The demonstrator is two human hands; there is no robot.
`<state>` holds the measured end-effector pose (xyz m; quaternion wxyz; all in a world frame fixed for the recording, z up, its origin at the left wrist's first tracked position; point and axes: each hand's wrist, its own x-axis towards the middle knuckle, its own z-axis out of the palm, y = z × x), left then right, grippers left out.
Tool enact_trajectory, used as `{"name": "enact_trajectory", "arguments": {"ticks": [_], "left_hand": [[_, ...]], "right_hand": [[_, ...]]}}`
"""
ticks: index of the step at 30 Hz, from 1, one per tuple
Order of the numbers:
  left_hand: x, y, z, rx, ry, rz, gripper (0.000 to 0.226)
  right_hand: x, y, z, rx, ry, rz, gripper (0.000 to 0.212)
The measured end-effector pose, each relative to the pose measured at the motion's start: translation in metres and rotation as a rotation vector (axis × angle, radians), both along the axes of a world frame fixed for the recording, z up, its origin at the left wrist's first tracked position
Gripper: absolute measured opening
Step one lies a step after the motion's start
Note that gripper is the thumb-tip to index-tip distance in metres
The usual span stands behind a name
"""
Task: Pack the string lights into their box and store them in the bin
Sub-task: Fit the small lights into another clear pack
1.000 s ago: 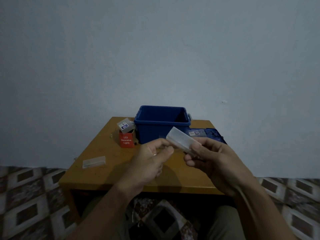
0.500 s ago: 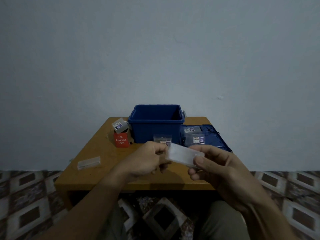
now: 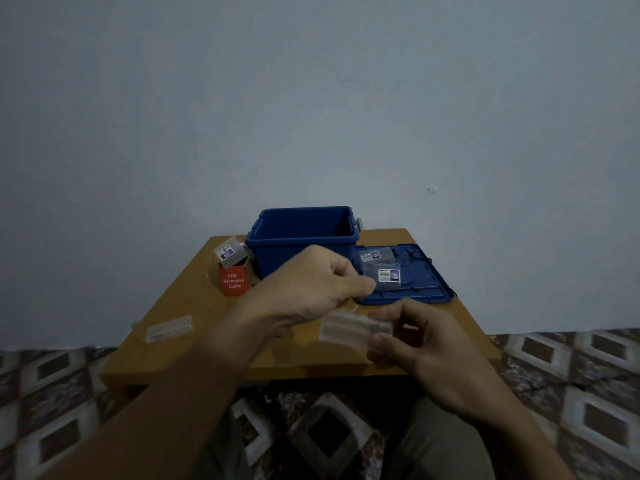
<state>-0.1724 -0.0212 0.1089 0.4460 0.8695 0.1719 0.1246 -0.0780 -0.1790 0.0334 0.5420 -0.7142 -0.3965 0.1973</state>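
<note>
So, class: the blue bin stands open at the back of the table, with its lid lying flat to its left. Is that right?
No: the head view shows the lid lying flat to the right of the blue bin, not its left. The bin does stand open at the back of the table.

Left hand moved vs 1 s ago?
Yes: the left hand went forward, now overlapping the front of the blue bin instead of below it.

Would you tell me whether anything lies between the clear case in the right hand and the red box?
Yes: the left hand reaches across between the case and the red box, and a labelled packet sits at the box's open top.
</note>
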Motion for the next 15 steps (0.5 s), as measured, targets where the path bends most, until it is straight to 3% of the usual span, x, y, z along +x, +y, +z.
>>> {"name": "enact_trajectory", "arguments": {"ticks": [5, 12, 15], "left_hand": [[-0.004, -0.019, -0.010, -0.114, -0.083, 0.107, 0.006], [-0.009, -0.037, -0.039, -0.240, -0.208, 0.290, 0.021], [-0.010, -0.041, -0.039, -0.260, -0.227, 0.242, 0.024]], "right_hand": [[-0.002, 0.002, -0.002, 0.128, -0.151, -0.222, 0.015], [-0.006, 0.009, -0.007, 0.224, -0.230, -0.339, 0.020], [-0.008, 0.011, -0.007, 0.268, -0.235, -0.371, 0.020]]}}
